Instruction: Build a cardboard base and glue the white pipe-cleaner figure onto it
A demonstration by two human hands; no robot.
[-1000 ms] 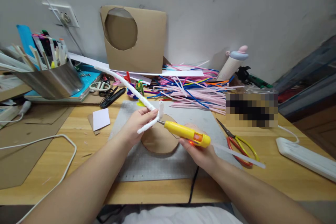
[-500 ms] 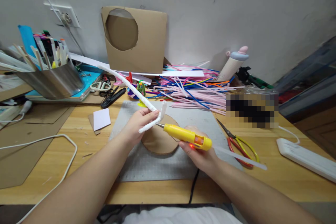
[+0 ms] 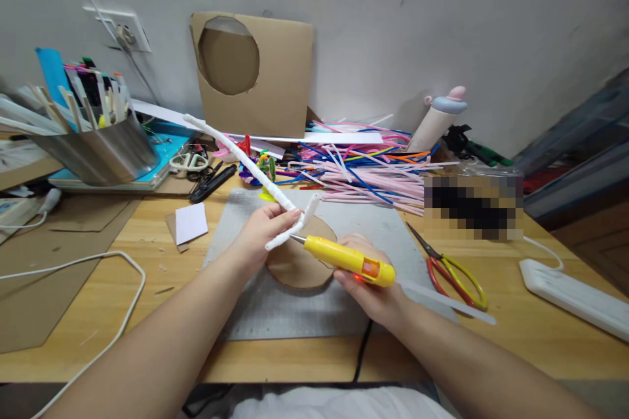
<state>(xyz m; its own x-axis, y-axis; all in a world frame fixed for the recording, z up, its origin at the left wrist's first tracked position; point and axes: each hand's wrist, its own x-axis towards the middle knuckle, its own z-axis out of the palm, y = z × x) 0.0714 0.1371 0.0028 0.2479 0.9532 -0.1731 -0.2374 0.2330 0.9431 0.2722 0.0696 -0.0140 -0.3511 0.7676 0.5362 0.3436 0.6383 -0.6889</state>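
Note:
My left hand [image 3: 263, 232] is closed around a white wrapped stick [image 3: 246, 163] whose near end splits into short prongs. Its long end slants up and away to the left. In my right hand [image 3: 368, 281] is a yellow hot glue gun [image 3: 346, 258], with a small red light glowing and a clear glue stick [image 3: 449, 301] sticking out of its back. The metal nozzle points left, at or very close to one short prong; I cannot tell whether they touch. Below both hands lies a round cardboard disc [image 3: 299, 272] on a grey cutting mat [image 3: 275, 317].
Pink, blue and white pipe cleaners [image 3: 363, 177] are heaped behind the mat. Red-and-yellow-handled scissors [image 3: 455, 278] lie at the right, near a white power strip [image 3: 570, 294]. A metal holder [image 3: 103, 154] with sticks stands at left; a cardboard sheet [image 3: 285, 78] leans on the wall.
The white stick has turned slightly, its prongs shifting a little to the right. The glue gun has moved slightly left and down, its nozzle staying by the lower prong.

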